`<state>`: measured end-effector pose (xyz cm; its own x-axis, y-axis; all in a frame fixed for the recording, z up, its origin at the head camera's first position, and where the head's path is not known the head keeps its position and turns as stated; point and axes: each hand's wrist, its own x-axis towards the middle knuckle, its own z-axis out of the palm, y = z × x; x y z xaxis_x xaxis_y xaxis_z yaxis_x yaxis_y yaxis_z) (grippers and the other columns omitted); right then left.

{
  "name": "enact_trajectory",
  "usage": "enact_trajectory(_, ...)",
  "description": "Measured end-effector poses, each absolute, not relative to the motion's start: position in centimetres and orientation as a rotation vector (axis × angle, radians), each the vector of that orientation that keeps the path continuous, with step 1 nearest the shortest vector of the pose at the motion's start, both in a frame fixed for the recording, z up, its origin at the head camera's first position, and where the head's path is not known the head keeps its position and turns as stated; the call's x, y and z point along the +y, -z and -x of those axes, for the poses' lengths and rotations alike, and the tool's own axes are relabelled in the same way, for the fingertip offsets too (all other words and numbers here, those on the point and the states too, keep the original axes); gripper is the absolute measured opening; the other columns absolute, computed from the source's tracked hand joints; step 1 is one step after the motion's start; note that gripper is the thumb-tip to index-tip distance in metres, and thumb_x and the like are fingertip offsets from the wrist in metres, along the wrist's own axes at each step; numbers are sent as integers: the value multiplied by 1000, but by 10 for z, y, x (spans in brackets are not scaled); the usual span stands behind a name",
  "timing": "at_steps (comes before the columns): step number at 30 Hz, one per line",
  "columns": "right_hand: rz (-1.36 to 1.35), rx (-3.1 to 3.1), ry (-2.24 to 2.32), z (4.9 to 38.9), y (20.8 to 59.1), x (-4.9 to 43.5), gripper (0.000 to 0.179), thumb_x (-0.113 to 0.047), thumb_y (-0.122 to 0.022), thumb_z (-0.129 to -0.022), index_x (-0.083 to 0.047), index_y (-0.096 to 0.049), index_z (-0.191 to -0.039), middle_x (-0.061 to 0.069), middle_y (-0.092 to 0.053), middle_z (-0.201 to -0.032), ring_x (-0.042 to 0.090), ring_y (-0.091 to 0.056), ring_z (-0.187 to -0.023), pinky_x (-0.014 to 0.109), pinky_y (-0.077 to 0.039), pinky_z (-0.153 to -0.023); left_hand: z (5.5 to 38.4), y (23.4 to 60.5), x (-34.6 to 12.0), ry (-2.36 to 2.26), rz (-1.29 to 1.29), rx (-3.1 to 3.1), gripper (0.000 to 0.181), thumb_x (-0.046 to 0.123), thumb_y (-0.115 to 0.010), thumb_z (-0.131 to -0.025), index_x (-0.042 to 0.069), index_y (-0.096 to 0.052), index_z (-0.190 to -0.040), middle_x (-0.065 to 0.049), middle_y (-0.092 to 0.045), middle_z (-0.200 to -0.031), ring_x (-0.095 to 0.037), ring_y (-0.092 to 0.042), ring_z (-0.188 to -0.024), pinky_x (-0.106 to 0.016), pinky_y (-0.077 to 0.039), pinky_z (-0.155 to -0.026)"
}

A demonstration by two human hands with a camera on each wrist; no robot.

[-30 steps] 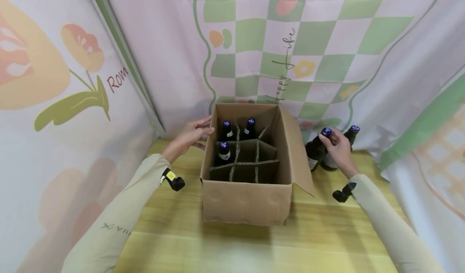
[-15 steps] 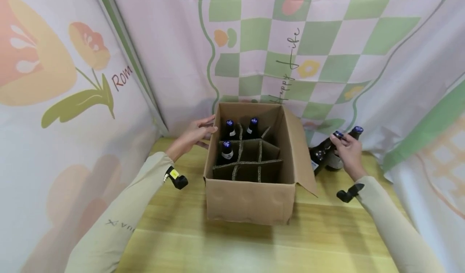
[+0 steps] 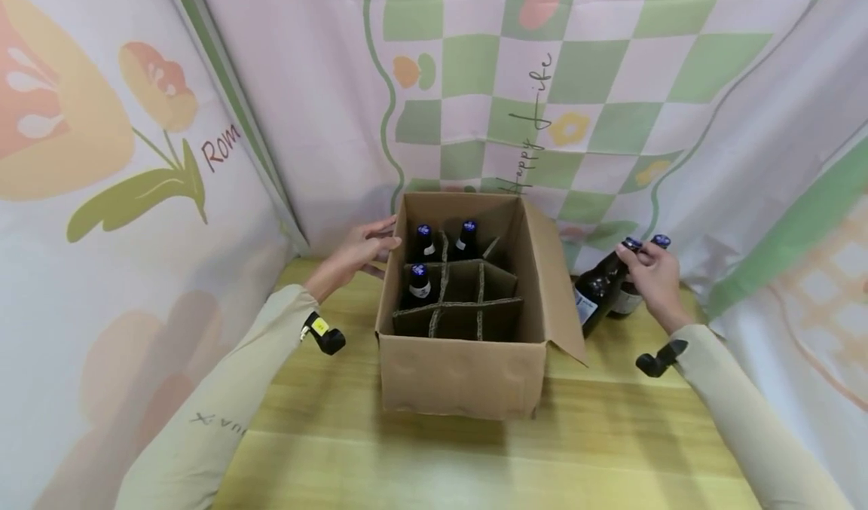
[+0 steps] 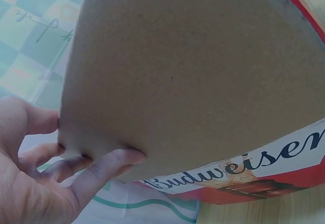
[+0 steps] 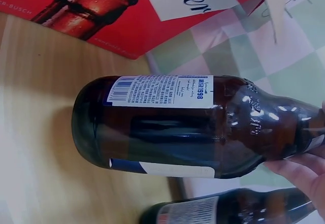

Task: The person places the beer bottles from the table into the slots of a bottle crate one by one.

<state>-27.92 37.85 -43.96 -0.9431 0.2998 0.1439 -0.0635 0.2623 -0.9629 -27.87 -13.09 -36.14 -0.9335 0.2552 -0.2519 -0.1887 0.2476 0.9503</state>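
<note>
Probably lift step: our right hand (image 3: 656, 276) pinches a tilted brown glass bottle (image 5: 172, 132), left hand (image 3: 351, 260) unclenched against the tan cardboard carton (image 3: 461, 374); next we'd need height.

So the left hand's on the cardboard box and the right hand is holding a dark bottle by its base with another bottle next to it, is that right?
Not quite: the right hand holds the dark bottle by its neck, not its base, as the head view shows. The left hand is on the cardboard box, and another bottle is next to the dark one.
</note>
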Motion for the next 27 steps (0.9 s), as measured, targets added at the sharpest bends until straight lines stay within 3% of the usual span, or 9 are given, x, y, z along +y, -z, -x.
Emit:
enact_trajectory(3, 247, -2303, -1665, 281, 433, 380, 37, -19, -69, -101, 4, -60, -128, -29, -67, -75, -4, -66, -62, 14, -60, -59, 278, 362, -133, -1733, -73, 2168, 67, 19, -61, -105, 26, -33, -165, -15, -48, -160, -32, -65, -112, -34, -66, -73)
enact_trajectory(5, 266, -2327, -1640, 281, 428, 380, 43, -23, -70, -101, 6, -59, -131, -30, -65, -75, -5, -65, -63, 13, -59, -60, 278, 363, -133, -1737, -83, 2163, 67, 19, -61, -105, 26, -32, -165, -15, -48, -160, -31, -65, -111, -34, -66, -73)
enact_trajectory(11, 219, -2324, -1645, 278, 414, 378, 12, -26, -71, -101, -17, -65, -105, -28, -69, -74, -3, -67, -61, 14, -60, -60, 277, 363, -134, -1749, -87, 2163, 67, 18, -62, -105, 26, -33, -165, -16, -49, -160, -30, -65, -107, -33, -66, -72)
enact_trajectory(15, 191, -2319, -1660, 272, 404, 380, 9, -25, -72, -100, -23, -64, -105, -28, -70, -76, -2, -68, -60, 16, -60, -58, 277, 364, -132, -1746, -83, 2161, 67, 18, -62, -105, 27, -33, -165, -16, -49, -159, -27, -65, -105, -33, -66, -73)
enact_trajectory(19, 141, -2361, -1617, 268, 391, 379, 31, -29, -71, -101, -9, -64, -123, -30, -70, -83, -5, -69, -68, 16, -61, -62, 277, 363, -132, -1748, -77, 2162, 67, 18, -62, -105, 27, -33, -165, -16, -49, -159, -30, -65, -108, -33, -66, -72)
enact_trajectory(23, 109, -2403, -1539, 264, 377, 376, 60, -33, -70, -102, 9, -54, -142, -33, -69, -89, -10, -68, -74, 14, -61, -66, 278, 362, -133, -1738, -67, 2170, 67, 19, -62, -105, 28, -33, -165, -14, -49, -160, -31, -65, -111, -32, -66, -71)
enact_trajectory(27, 130, -2425, -1512, 263, 365, 375, 64, -35, -71, -101, 7, -52, -144, -36, -67, -86, -9, -68, -73, 14, -61, -67, 277, 362, -133, -1743, -71, 2171, 67, 19, -62, -105, 28, -33, -165, -15, -50, -159, -29, -66, -109, -33, -66, -72)
